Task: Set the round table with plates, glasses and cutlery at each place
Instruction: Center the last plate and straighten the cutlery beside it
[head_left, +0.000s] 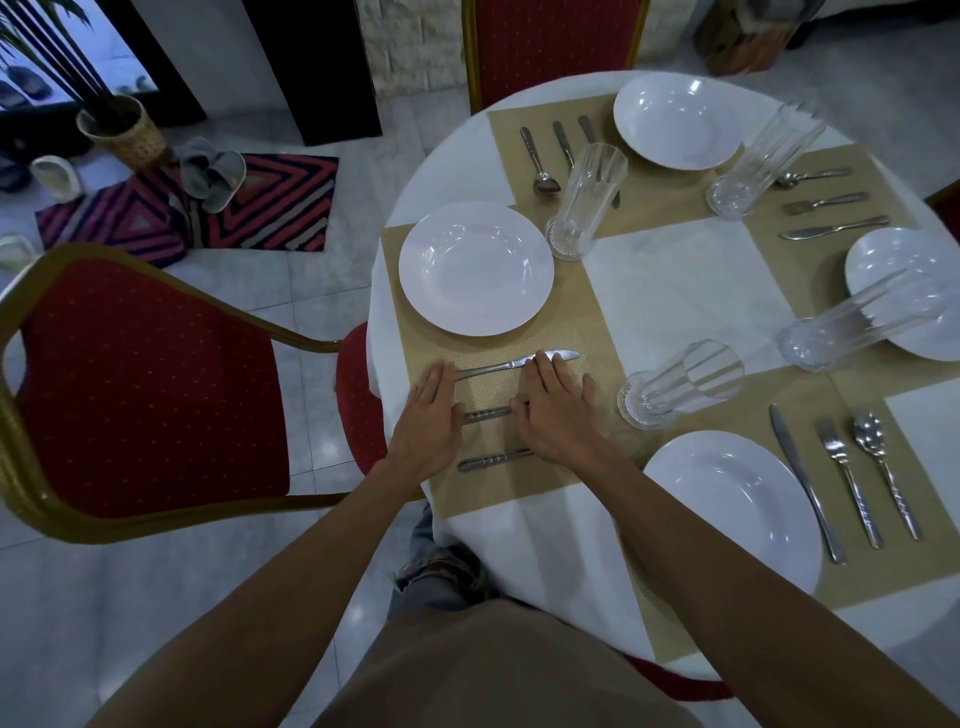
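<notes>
The round table (670, 291) has a white cloth and tan placemats. At the left place lies a white plate (475, 267) with a tall glass (587, 202) beside it. Below the plate, a knife (498, 365), a second piece of cutlery (485, 414) and a third (491, 460) lie in a row. My left hand (428, 426) rests flat on their handle ends. My right hand (558, 410) lies flat over their other ends, fingertips on the knife blade. Neither hand grips anything. The three other places each hold a plate (737, 506), a glass (675, 384) and cutlery.
A red chair with a gold frame (140, 384) stands left of the table, another (556, 47) at the far side. On the floor at the left are a patterned rug (270, 202), slippers and a potted plant in a woven basket (124, 132).
</notes>
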